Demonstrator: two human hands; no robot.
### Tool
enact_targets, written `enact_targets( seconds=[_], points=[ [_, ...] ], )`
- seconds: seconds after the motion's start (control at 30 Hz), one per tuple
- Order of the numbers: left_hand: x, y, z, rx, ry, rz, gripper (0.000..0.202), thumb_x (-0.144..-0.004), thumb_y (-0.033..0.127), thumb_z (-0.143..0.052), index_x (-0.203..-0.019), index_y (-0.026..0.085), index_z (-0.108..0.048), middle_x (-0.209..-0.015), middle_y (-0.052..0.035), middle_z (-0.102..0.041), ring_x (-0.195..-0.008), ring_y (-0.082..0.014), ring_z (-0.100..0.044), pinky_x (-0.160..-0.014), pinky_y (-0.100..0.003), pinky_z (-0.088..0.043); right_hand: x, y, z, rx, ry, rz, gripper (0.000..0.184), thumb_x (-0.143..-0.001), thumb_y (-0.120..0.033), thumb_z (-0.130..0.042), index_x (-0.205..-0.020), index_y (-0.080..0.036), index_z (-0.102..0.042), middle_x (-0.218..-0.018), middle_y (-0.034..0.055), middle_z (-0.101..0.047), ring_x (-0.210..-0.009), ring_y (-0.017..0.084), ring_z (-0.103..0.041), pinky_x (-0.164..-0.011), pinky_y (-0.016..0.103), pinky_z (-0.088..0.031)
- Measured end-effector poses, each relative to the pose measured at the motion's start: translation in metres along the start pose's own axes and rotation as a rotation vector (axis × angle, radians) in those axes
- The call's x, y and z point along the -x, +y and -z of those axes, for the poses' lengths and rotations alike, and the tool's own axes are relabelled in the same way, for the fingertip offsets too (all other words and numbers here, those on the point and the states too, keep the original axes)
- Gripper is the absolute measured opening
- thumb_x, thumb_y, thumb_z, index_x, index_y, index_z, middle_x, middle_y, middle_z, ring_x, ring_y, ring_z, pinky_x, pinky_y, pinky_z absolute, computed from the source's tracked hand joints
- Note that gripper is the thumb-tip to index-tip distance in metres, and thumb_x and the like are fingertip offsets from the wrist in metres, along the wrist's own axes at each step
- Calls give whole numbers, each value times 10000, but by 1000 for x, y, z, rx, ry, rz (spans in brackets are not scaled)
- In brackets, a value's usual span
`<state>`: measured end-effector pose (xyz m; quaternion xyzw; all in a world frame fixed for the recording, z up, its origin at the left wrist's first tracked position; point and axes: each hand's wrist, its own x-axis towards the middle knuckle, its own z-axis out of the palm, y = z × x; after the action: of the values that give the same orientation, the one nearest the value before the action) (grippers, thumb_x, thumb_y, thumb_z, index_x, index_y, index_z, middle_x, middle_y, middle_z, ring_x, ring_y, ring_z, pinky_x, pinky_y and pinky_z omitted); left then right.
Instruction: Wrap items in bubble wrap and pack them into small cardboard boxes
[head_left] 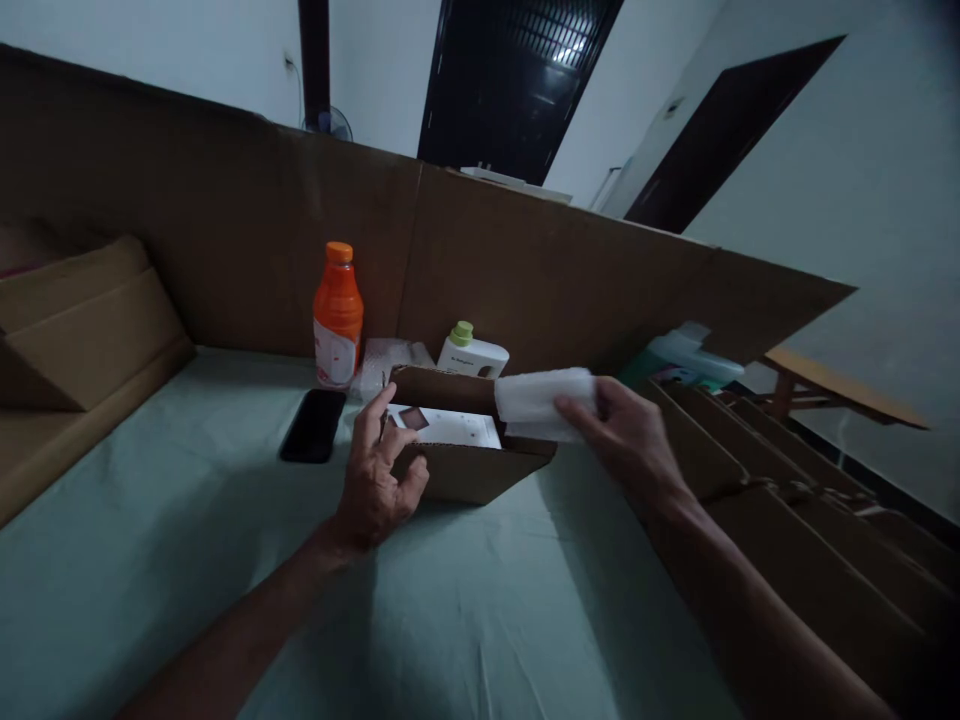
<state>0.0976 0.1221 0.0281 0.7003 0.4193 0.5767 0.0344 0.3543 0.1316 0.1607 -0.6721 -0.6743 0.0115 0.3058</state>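
Note:
A small open cardboard box (457, 477) stands in front of me on the green cloth. Inside it lies a white printed box (457, 428) with a dark square on its face. My left hand (379, 470) grips the cardboard box at its left edge, fingers bent around the wall. In my right hand (630, 425) a folded white packing foam sheet (536, 397) is pinched between thumb and fingers. It hangs over the right end of the box, partly covering the opening.
Left of the box lies a black phone (313, 426). Behind stand an orange bottle (337, 310), bubble wrap (386, 360) and a white bottle with green cap (472, 355). A cardboard wall (525, 270) closes the back; cartons (112, 330) flank the left, more cardboard (787, 530) the right.

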Motion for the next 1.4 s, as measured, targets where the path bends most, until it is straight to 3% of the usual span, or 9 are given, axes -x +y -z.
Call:
enact_targets(
  seconds=[0.13, 0.27, 0.43, 0.53, 0.67, 1.03, 1.23, 1.33, 1.4],
  points=[
    [-2, 3, 1, 12, 9, 0, 125, -837, 118, -577, -938, 191, -587, -1563, -125, -337, -1423, -323, -412, -1149, -523, -399, -22, -22, -23, 673, -298, 35, 195, -866, -296, -593, -953, -158, -701, -919, 152, -742, -891, 298, -700, -720, 341, -469],
    [-3, 3, 0, -3, 25, 3, 125, -824, 114, -592, -927, 184, -609, -1534, -133, -382, -1377, -326, -454, -1117, -511, -428, -34, -44, -36, 791, -564, 40, 263, -872, -292, -546, -982, -155, -741, -1042, 169, -757, -986, 302, -720, -742, 311, -492],
    [-3, 0, -1, -55, 39, -23, 121, -817, 130, -599, -926, 176, -623, -1512, -154, -411, -1317, -333, -492, -1083, -515, -446, -42, -44, -33, 831, -626, 70, 413, -914, -443, -542, -1165, -156, -701, -1133, 171, -740, -1061, 334, -704, -802, 358, -519],
    [-3, 0, -3, -71, 46, -31, 123, -816, 135, -590, -929, 176, -619, -1485, -158, -438, -1310, -329, -497, -1084, -506, -444, -39, -44, -29, 843, -621, 86, 447, -903, -328, -557, -1325, -186, -597, -1186, 150, -726, -1091, 323, -695, -820, 367, -520],
    [-3, -1, -3, -79, 59, -36, 102, -817, 143, -592, -911, 176, -614, -1462, -160, -462, -1312, -326, -495, -1087, -498, -439, -37, -49, -35, 847, -597, 41, 392, -897, -220, -524, -1262, -132, -636, -1121, 193, -738, -1079, 337, -700, -816, 377, -523],
    [-3, 1, -2, -84, 61, -43, 88, -826, 153, -588, -910, 174, -604, -1428, -178, -494, -1287, -334, -512, -1072, -516, -446, -50, -36, -66, 760, -649, -15, 295, -914, -306, -565, -1041, -125, -762, -1066, 195, -756, -972, 285, -727, -728, 312, -529],
    [-3, 0, -1, -50, 33, -13, 114, -838, 160, -599, -946, 176, -632, -1473, -158, -453, -1317, -335, -498, -1088, -516, -441, -24, -36, -16, 690, -423, 8, 308, -960, -325, -458, -978, -190, -734, -960, 123, -760, -897, 242, -713, -685, 289, -462],
    [-3, 1, 1, 30, 81, 6, 369, -869, 185, -588, -1238, 194, -577, -1503, -154, -412, -1392, -323, -440, -1139, -518, -403, 12, -5, 9, 497, -216, -10, 293, -941, -368, -451, -955, -225, -706, -870, 60, -747, -803, 211, -697, -665, 284, -457],
    [0, 1, 2, 96, 116, 78, 584, -866, 214, -601, -1425, 201, -432, -1517, -165, -396, -1422, -329, -408, -1164, -535, -373, 37, 25, 8, 249, -135, -42, 277, -887, -404, -506, -952, -218, -699, -837, 53, -739, -746, 201, -687, -667, 290, -484]
  ],
)
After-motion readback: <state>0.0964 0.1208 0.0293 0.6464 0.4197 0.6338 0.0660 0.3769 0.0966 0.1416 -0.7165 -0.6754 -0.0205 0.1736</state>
